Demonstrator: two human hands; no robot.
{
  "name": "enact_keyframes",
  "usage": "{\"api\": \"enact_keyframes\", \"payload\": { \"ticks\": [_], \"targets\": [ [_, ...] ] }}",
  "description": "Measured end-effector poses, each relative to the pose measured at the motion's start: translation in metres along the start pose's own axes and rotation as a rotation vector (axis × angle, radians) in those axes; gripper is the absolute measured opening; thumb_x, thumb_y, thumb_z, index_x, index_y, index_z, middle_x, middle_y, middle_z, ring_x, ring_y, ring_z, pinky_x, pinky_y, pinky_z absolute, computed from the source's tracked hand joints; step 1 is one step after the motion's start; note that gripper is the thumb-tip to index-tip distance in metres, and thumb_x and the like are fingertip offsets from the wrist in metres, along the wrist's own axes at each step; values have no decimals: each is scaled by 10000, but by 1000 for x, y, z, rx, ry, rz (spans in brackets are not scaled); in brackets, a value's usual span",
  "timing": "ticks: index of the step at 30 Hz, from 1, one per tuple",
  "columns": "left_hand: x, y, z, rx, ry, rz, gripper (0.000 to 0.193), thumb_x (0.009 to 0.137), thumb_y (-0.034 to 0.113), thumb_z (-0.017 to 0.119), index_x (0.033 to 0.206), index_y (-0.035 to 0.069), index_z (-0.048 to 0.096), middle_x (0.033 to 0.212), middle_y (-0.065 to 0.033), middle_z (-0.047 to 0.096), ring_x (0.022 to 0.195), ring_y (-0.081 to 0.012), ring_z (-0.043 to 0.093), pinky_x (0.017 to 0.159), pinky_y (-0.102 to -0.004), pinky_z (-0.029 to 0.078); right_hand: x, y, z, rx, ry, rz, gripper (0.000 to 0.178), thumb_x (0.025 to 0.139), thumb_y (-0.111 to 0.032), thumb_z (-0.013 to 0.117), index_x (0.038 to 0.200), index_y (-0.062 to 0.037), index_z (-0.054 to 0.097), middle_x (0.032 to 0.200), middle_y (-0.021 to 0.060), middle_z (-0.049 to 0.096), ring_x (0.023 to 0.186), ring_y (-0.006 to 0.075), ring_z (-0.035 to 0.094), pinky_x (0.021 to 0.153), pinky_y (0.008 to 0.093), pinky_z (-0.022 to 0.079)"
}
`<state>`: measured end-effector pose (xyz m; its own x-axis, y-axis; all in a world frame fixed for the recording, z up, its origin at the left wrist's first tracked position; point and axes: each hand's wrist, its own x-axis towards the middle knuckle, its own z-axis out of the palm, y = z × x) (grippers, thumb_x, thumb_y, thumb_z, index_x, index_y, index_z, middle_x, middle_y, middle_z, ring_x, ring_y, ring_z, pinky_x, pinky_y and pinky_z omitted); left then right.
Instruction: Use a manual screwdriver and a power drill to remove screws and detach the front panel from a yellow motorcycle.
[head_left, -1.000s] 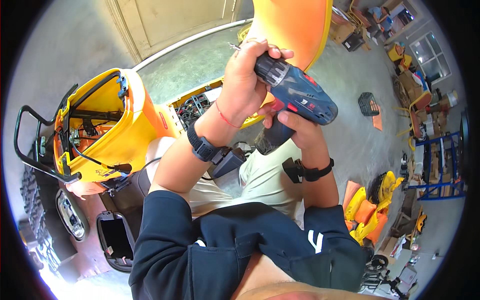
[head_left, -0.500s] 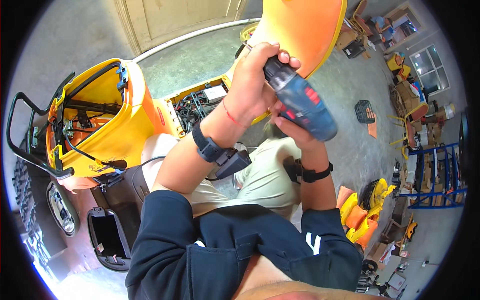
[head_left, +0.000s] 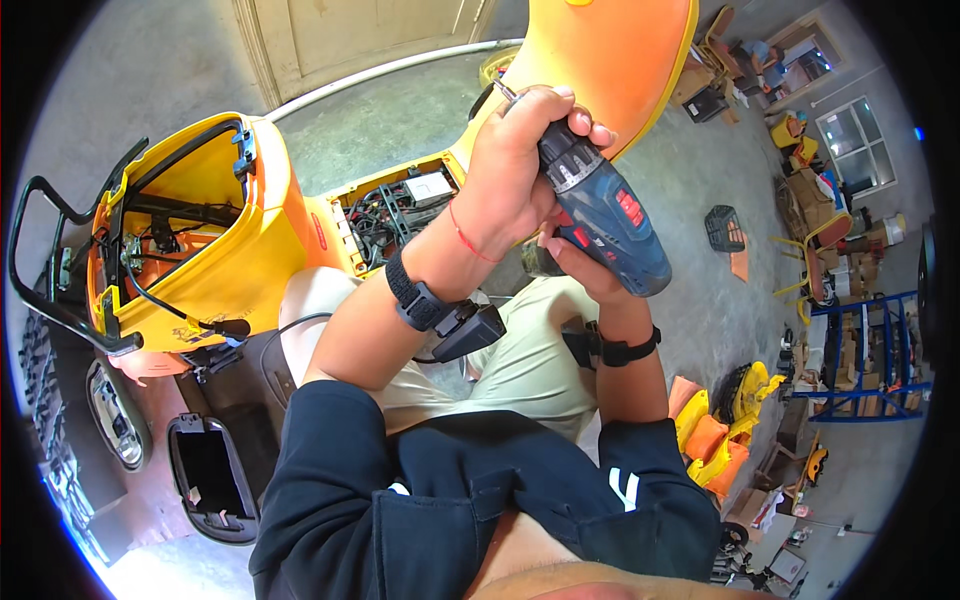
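A dark blue cordless drill with red buttons is held in front of me, its body slanting toward the lower right. The fingers of my left hand wrap around the drill's chuck end. A slim metal bit sticks out past that hand to the upper left. My right hand grips the drill from below, with most of its fingers hidden behind the body. Beyond my arms is a yellow scooter body, whose open floor compartment shows wiring and a white box.
The scooter's orange front panel rises at the top. A black grab rail juts out at left, above a black bin-like part. Orange and yellow panels lie at right, near a blue rack. Far off is another person.
The drill was blurred by motion and now looks sharp, slightly lower. The bit shows more clearly beyond my left hand. Both hands keep their hold.
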<state>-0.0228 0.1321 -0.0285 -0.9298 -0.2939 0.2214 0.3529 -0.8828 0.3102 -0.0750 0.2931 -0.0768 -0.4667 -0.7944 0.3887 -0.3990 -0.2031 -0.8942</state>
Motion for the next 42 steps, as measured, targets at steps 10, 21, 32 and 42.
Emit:
{"api": "enact_keyframes", "payload": {
  "ticks": [10,21,32,42],
  "targets": [
    [-1,1,-1,-36,-7,31,178,947,162,549,809,55,515,757,-47,555,764,-192,572,867,-394,509,11,-9,-3,-784,-22,-298,249,768,-11,700,995,-57,610,876,102,620,780,277,610,716,343,514],
    [-5,1,6,-82,60,74,145,939,150,536,827,63,508,779,-50,550,772,-194,569,841,-399,522,0,12,-7,-392,116,-145,341,885,-102,681,1203,-17,592,1037,69,652,949,202,625,850,343,506],
    [-14,5,6,78,46,71,165,925,158,531,797,55,526,763,-63,554,757,-231,578,784,-384,501,11,-27,17,-404,93,-157,454,860,-100,664,1269,35,522,1132,121,608,1012,243,583,913,363,469],
    [-19,5,14,-62,-80,116,157,931,146,543,787,89,514,724,-63,549,761,-244,585,840,-411,477,-1,-23,32,-74,117,-202,186,913,13,579,1097,14,609,915,90,653,822,161,613,769,322,518]
  ]
}}
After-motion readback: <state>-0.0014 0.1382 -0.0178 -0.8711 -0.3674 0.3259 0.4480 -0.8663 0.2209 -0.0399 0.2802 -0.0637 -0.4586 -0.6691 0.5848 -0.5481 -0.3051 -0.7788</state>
